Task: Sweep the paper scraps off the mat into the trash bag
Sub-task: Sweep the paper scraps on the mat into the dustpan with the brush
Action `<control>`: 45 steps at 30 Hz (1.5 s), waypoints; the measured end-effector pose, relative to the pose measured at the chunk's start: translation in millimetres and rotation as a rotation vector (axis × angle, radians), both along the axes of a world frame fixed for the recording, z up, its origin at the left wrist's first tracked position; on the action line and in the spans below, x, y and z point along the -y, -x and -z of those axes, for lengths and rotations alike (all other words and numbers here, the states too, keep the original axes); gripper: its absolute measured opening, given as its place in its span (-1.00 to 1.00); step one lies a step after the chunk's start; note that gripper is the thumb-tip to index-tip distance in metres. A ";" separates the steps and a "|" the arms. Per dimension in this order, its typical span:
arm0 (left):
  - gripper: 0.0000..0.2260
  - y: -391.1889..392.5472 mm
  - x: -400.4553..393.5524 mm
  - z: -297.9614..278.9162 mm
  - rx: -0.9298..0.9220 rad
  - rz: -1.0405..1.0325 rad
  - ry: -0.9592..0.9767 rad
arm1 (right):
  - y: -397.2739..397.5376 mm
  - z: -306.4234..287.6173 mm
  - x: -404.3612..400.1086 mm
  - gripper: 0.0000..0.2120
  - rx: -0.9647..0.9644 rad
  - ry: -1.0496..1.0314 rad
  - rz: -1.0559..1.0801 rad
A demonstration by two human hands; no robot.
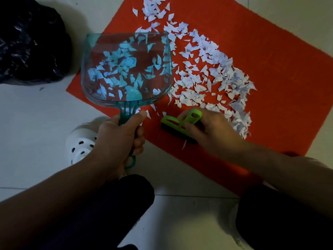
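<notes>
Trash bag (pixel 30 44) is lying on the floor, left of the mat (pixel 270 78). Left hand (pixel 119 136) is gripping the dustpan (pixel 126 69) handle over the mat's left edge. Paper scraps (pixel 207 73) are mostly lying unswept mid-mat (task early, I judge). Right hand (pixel 210 130) is gripping the brush (pixel 180 123) near the mat's front edge; bare mat beyond it.

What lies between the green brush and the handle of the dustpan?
In the head view, between the green brush and the dustpan handle lies red mat with a few stray paper scraps.
</notes>
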State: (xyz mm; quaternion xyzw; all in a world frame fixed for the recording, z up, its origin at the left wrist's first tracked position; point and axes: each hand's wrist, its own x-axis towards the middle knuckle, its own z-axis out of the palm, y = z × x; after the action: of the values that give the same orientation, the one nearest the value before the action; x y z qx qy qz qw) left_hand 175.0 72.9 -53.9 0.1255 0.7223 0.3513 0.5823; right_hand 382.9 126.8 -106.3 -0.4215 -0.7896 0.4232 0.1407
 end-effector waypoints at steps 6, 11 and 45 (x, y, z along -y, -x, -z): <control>-0.77 0.2 -1.6 -1.4 -0.008 0.000 0.008 | -11.7 -6.4 -32.8 -0.83 0.040 -0.111 0.161; -0.75 1.4 -2.6 -2.0 -0.018 -0.011 0.014 | -6.5 -10.4 -11.3 -0.82 -0.010 -0.051 0.133; -0.70 17.5 0.4 -8.6 -0.062 -0.040 0.037 | 31.5 -16.1 -20.2 -0.85 -0.053 -0.031 0.065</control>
State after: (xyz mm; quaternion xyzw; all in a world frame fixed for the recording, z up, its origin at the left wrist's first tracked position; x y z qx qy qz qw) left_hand 157.5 72.5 -45.3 0.1113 0.7488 0.3454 0.5547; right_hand 351.3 147.1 -90.2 -0.4334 -0.7779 0.4170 0.1820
